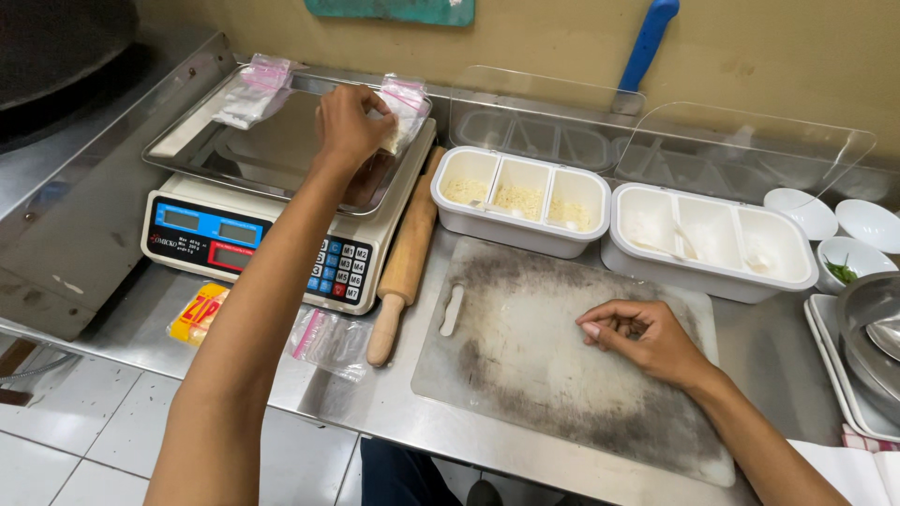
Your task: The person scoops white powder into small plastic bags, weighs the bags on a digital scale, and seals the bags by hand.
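Left hand pinched on a small filled zip bag, right over the far corner of the scale tray; best lowered flat, clear of the rim; right hand curled loosely, resting empty on the cutting board.

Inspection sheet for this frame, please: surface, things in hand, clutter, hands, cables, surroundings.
Surface: stainless steel counter, worn white cutting board.
Job's things: small clear zip bag with pink strip over the steel tray of a white digital scale; a second bag lies on the tray.
Clutter: wooden rolling pin, two white three-compartment containers, small white bowls.
Hands: left hand grips the bag; right hand curled on the board.
Cables: nothing seen.
Surroundings: beige wall, white tiled floor.
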